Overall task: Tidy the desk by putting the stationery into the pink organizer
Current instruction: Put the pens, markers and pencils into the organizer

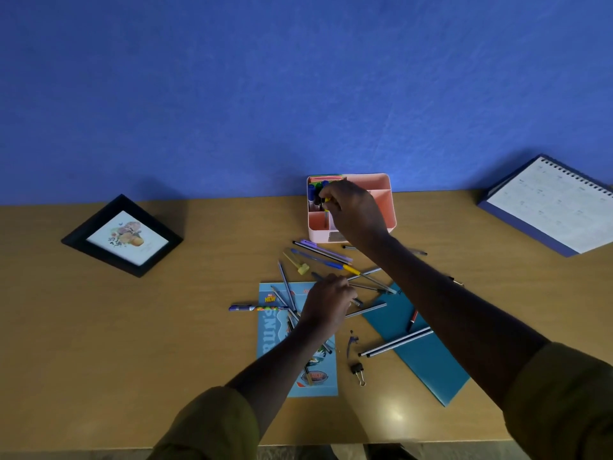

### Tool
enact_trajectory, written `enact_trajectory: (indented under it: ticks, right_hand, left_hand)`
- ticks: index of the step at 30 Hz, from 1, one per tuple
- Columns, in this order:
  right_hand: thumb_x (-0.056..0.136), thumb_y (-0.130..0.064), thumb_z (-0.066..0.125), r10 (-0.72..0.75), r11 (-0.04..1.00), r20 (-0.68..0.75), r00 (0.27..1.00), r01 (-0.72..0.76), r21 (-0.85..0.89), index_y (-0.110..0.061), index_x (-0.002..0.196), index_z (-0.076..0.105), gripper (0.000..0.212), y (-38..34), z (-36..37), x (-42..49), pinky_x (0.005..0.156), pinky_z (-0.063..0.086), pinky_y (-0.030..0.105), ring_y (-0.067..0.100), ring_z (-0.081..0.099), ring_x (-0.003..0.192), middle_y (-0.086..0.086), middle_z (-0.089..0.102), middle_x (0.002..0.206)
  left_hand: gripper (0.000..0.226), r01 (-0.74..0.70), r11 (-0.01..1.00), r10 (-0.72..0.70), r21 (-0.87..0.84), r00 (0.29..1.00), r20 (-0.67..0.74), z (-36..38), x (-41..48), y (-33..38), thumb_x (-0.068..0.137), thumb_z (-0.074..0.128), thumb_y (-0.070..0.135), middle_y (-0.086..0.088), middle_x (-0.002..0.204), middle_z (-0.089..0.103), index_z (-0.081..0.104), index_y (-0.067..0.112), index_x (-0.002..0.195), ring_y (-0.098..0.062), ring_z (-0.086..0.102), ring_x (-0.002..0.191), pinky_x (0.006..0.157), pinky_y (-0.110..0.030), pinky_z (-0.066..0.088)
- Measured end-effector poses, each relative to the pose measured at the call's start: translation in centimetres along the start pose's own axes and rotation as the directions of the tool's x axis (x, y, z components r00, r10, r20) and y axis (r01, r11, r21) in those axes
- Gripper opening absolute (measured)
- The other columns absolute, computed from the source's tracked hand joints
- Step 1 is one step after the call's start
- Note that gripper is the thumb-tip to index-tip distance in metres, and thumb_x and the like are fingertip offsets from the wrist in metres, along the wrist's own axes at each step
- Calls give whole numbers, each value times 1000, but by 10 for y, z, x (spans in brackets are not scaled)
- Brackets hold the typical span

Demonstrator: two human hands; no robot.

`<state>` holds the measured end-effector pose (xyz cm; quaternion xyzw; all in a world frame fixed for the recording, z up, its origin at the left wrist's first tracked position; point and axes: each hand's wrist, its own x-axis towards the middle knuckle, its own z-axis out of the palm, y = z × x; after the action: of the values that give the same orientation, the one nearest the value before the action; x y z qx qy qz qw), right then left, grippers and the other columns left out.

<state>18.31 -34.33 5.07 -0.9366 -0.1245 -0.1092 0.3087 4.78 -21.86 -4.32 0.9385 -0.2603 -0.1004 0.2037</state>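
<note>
The pink organizer [381,197] stands at the back of the desk against the blue wall, with several pens upright in its left compartment. My right hand [353,207] reaches over it and pinches a thin pen [326,212] with a yellow band, its tip pointing down into a front-left compartment. My left hand [326,302] rests closed on the heap of loose pens and pencils [331,258] in front of the organizer; its fingers curl around a pen shaft there. A patterned pencil [255,307] lies at the left of the heap.
A light blue booklet [295,373] and a teal folder [421,360] lie under the pens. A black binder clip [359,371] sits between them. A black picture frame [122,235] lies at the left, a spiral calendar [554,204] at the right.
</note>
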Motion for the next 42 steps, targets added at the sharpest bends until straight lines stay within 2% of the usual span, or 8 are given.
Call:
enact_trajectory:
  ticks: [8, 15, 18, 22, 28, 31, 35, 42]
  right_hand:
    - [99, -14, 71, 2, 996, 69, 998, 4, -86, -13, 110, 74, 11, 8, 15, 1, 80, 65, 42, 23, 75, 96, 6, 77, 111]
    - [94, -7, 78, 9, 997, 36, 999, -7, -78, -12, 120, 74, 26, 15, 5, -7, 88, 64, 43, 26, 73, 111, 8, 75, 124]
    - [96, -9, 77, 36, 997, 10, 999, -36, -67, -12, 117, 75, 22, 21, -1, -18, 85, 65, 43, 25, 75, 105, 7, 75, 123]
    - [100, -17, 73, 55, 996, 22, 998, -53, -65, -11, 113, 73, 14, 31, -7, -50, 92, 65, 42, 25, 74, 109, 7, 74, 122]
    - [103, -16, 67, 121, 992, 192, 974, -110, -69, -15, 102, 75, 8, 44, 0, -89, 73, 64, 39, 17, 72, 84, 2, 76, 99]
    - [96, -18, 76, 273, 962, 325, 905, -261, -81, -17, 112, 76, 16, 53, 9, -99, 75, 61, 37, 17, 73, 92, 0, 77, 107]
    - [92, -17, 76, 350, 934, 383, 855, -352, -67, -23, 108, 75, 17, 62, 21, -104, 78, 64, 45, 18, 74, 94, 0, 79, 108]
    - [89, -30, 66, 393, 917, 366, 844, -389, -87, -34, 107, 70, 18, 85, 57, -118, 74, 65, 45, 14, 74, 93, -8, 76, 105]
  left_hand:
    - [26, -46, 998, 45, 46, 999, 18, 6, 3, -5, 83, 86, 11, 0, 103, 73, 81, 19, 107, -18, 67, 95, 74, -31, 62]
    - [23, -67, 990, 59, 126, 996, 65, 12, 8, -7, 83, 84, 11, -1, 107, 71, 79, 18, 104, -18, 65, 99, 74, -32, 61]
    - [20, -68, 989, 59, 135, 996, 69, 11, 10, -6, 83, 82, 10, -1, 104, 71, 79, 17, 102, -18, 65, 97, 72, -31, 60]
    - [17, -75, 988, 68, 137, 996, 55, 11, 12, -7, 85, 82, 12, 0, 100, 70, 79, 18, 101, -18, 64, 94, 68, -31, 59]
    - [13, -76, 991, 80, 107, 996, -33, -2, 14, -5, 96, 72, 20, 2, 105, 71, 75, 19, 109, -18, 66, 97, 78, -36, 60]
    - [15, -52, 996, 59, 70, 993, -102, -17, 13, -4, 96, 72, 19, 0, 107, 75, 76, 20, 111, -19, 69, 101, 81, -36, 59]
    - [15, 2, 998, -15, -56, 972, -235, -45, 11, -3, 96, 71, 16, -1, 106, 76, 76, 19, 110, -21, 67, 100, 75, -34, 59]
    - [18, 144, 972, -177, -184, 967, -184, -36, -5, -26, 105, 57, 18, -2, 94, 73, 75, 14, 106, -20, 67, 90, 71, -32, 55]
